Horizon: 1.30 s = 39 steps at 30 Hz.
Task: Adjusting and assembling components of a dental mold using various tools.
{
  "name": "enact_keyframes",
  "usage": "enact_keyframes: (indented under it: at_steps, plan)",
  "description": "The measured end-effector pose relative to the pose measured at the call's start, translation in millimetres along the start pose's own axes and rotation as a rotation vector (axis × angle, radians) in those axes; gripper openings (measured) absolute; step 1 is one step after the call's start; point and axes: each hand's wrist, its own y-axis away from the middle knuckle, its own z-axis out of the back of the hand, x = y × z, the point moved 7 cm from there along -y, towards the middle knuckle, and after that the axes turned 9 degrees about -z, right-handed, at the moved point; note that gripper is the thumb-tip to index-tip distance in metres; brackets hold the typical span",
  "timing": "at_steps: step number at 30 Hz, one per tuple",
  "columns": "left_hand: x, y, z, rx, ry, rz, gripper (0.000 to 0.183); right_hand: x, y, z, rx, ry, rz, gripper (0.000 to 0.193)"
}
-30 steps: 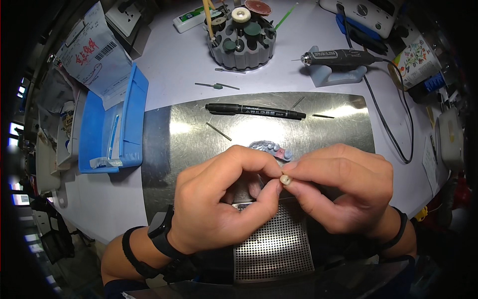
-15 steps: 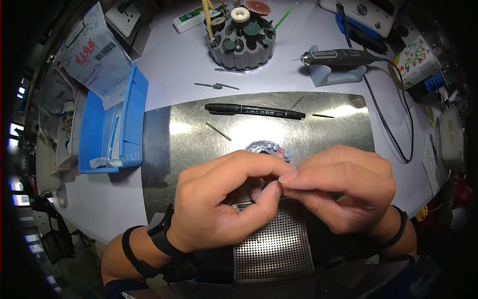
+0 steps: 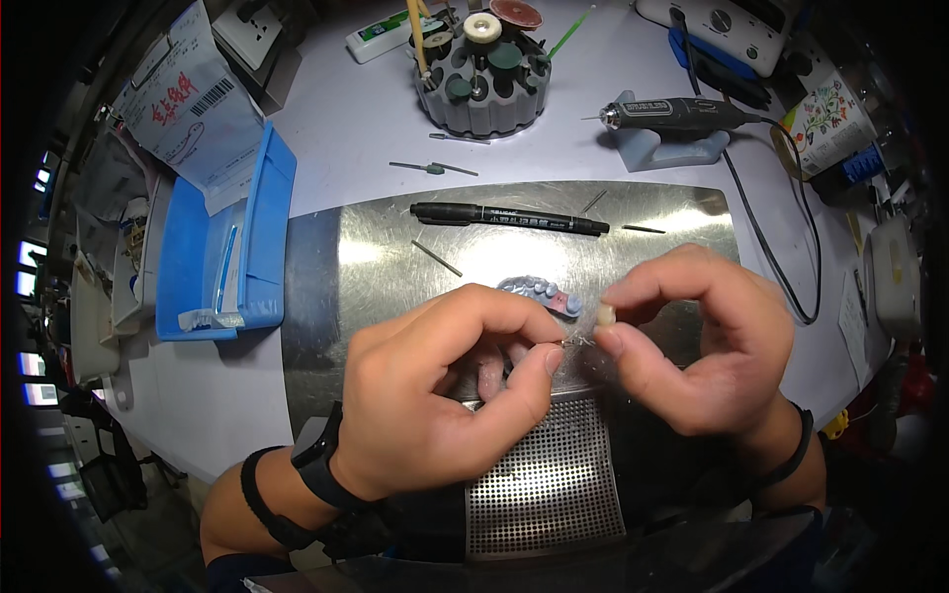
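Two hands are ours, above the mesh [image 3: 542, 494]: the left hand [image 3: 445, 390] has its grip pressed together, on what we cannot tell; the right hand [image 3: 727, 336] has its grip pinching the crown [image 3: 605, 315], beside fine pale threads [image 3: 583, 334]. Our left hand partly blocks the model [image 3: 565, 302] just beyond. Farther across the plate [image 3: 687, 262] we see the rod [image 3: 436, 258], then the pen [image 3: 509, 218]. Leftward on the tabletop [image 3: 346, 124] stands the blue bin [image 3: 267, 222]; farther back, the drill [image 3: 672, 115] rests on its cradle [image 3: 674, 151], near the bur block [image 3: 481, 107].

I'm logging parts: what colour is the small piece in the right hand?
The small piece is creamy white, best seen in the head view.
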Motion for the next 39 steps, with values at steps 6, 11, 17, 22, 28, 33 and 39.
enact_keyframes:
  at_steps: [6,11,17,22,28,33,39]
  plan:
    - [5.9,0.7,0.5,-0.033,-0.015,0.06,0.012,-32.3,-7.1,2.4,0.106,0.331,-0.215,0.012]
    - [10.8,0.7,2.4,-0.057,-0.009,0.08,0.011,-32.2,-6.7,3.4,0.116,0.356,-0.252,0.014]
    - [8.3,-5.7,8.7,-0.052,-0.171,-0.076,0.011,-26.3,-6.2,-3.7,0.142,0.303,-0.22,0.02]
    - [5.5,-10.1,5.2,-0.014,-0.258,-0.248,0.012,-13.7,0.4,-18.6,0.128,0.354,0.005,0.025]
    - [7.0,-7.4,-0.1,0.057,-0.226,-0.085,0.011,-9.2,-1.4,-23.5,0.073,0.378,0.074,0.011]
    - [5.5,-5.2,-1.1,0.055,-0.239,-0.085,0.011,-9.1,-2.3,-23.4,0.055,0.323,0.083,0.007]
    - [1.3,-5.5,-4.3,0.08,-0.295,-0.209,0.015,-17.2,-1.3,-23.4,0.025,0.26,0.016,0.005]
